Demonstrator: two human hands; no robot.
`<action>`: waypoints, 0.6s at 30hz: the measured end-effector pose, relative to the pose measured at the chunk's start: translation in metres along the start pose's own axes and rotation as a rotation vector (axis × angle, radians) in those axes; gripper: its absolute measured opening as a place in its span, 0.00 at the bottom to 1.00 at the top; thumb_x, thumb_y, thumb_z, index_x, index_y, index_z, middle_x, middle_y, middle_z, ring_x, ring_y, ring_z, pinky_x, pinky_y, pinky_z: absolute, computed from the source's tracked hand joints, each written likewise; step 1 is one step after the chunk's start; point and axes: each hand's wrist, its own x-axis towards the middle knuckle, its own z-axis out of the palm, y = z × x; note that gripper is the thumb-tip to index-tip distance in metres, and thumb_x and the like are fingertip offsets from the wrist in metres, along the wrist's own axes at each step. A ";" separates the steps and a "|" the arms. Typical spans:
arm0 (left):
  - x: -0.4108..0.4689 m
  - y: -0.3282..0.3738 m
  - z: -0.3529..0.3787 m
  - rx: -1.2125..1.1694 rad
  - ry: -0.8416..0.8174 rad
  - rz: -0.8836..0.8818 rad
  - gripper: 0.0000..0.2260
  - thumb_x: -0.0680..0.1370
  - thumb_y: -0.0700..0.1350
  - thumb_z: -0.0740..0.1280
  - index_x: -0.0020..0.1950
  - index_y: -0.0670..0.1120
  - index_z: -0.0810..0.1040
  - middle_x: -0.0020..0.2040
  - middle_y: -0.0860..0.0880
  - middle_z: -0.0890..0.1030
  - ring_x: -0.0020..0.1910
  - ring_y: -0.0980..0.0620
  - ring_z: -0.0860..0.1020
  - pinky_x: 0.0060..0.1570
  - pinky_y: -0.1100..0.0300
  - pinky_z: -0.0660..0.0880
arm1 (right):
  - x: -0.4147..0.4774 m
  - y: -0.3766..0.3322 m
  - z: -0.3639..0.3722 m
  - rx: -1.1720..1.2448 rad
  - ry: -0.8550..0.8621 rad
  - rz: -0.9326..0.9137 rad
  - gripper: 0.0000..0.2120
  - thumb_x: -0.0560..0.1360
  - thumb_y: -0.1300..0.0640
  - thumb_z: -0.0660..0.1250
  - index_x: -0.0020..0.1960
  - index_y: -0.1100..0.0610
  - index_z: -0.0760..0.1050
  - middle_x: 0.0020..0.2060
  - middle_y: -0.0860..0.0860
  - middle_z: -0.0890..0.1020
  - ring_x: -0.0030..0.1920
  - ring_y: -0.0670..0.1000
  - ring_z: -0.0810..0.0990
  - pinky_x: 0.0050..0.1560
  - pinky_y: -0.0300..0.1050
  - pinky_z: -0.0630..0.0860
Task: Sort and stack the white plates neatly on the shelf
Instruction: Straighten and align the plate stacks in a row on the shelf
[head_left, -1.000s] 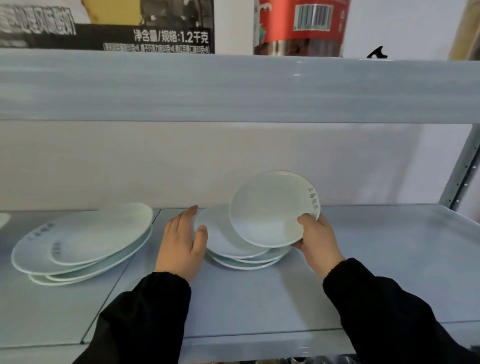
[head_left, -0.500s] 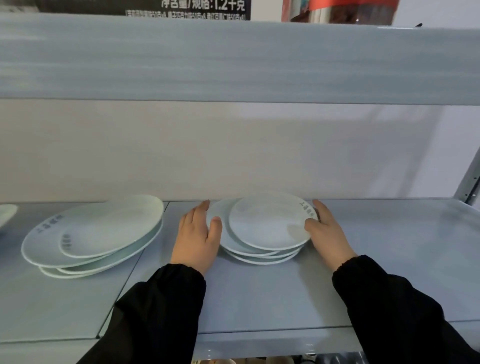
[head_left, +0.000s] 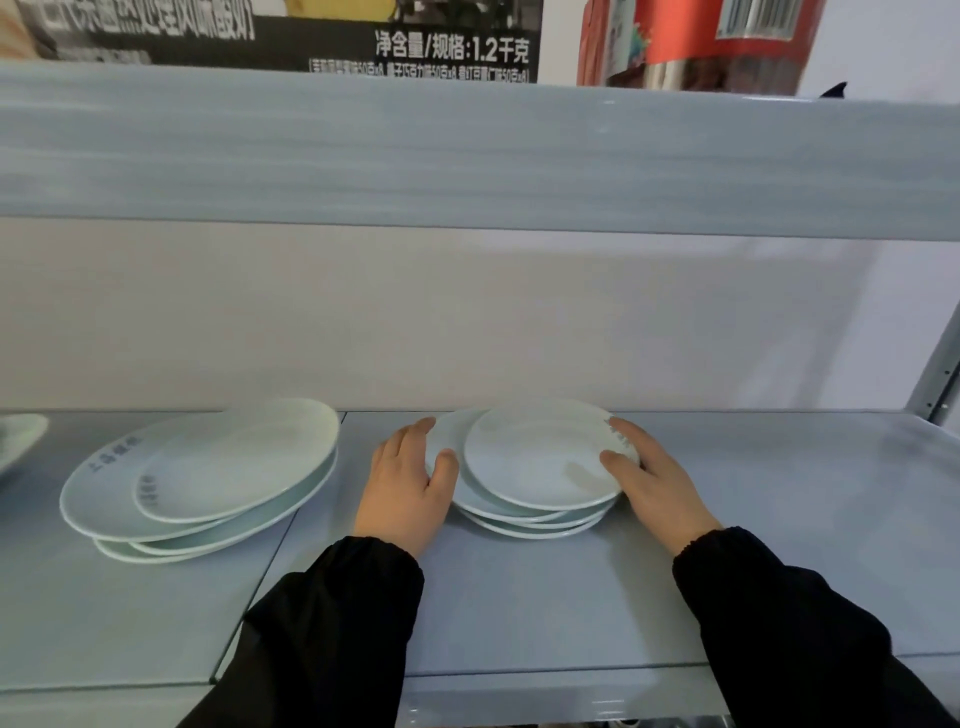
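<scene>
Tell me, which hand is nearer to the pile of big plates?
Left. The left hand lies just right of the big plates; the right hand is beyond the small pile.

The small plates (head_left: 540, 457) were plain white with a faint green-blue cast, the top one marked with grey lettering at its rim. The big plates (head_left: 223, 462) were the same white, with grey-blue lettering near their edges. The shelf (head_left: 519, 597) was pale blue-grey, the wall (head_left: 467, 312) off-white, the sleeves (head_left: 337, 623) black. Above, a box (head_left: 311, 44) was black with white print, a pack (head_left: 691, 47) red with a barcode
</scene>
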 end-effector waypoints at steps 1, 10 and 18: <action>0.000 0.000 0.000 0.008 0.003 -0.002 0.23 0.80 0.50 0.57 0.75 0.48 0.65 0.70 0.52 0.69 0.68 0.52 0.65 0.68 0.53 0.65 | 0.001 0.001 0.000 -0.013 -0.011 0.007 0.23 0.77 0.52 0.66 0.71 0.44 0.69 0.65 0.42 0.75 0.64 0.46 0.74 0.62 0.42 0.68; -0.012 0.007 -0.004 0.129 0.017 0.017 0.22 0.81 0.49 0.59 0.75 0.51 0.64 0.72 0.55 0.66 0.69 0.61 0.59 0.68 0.62 0.61 | 0.006 0.004 -0.002 -0.192 0.001 -0.160 0.24 0.75 0.47 0.66 0.70 0.47 0.69 0.71 0.50 0.68 0.70 0.51 0.67 0.63 0.44 0.65; -0.030 0.022 -0.013 0.228 0.066 0.134 0.27 0.77 0.56 0.54 0.75 0.51 0.64 0.72 0.57 0.66 0.68 0.66 0.58 0.66 0.74 0.54 | 0.005 -0.003 0.000 -0.319 -0.006 -0.274 0.28 0.75 0.53 0.69 0.74 0.47 0.66 0.77 0.51 0.60 0.75 0.50 0.60 0.65 0.42 0.59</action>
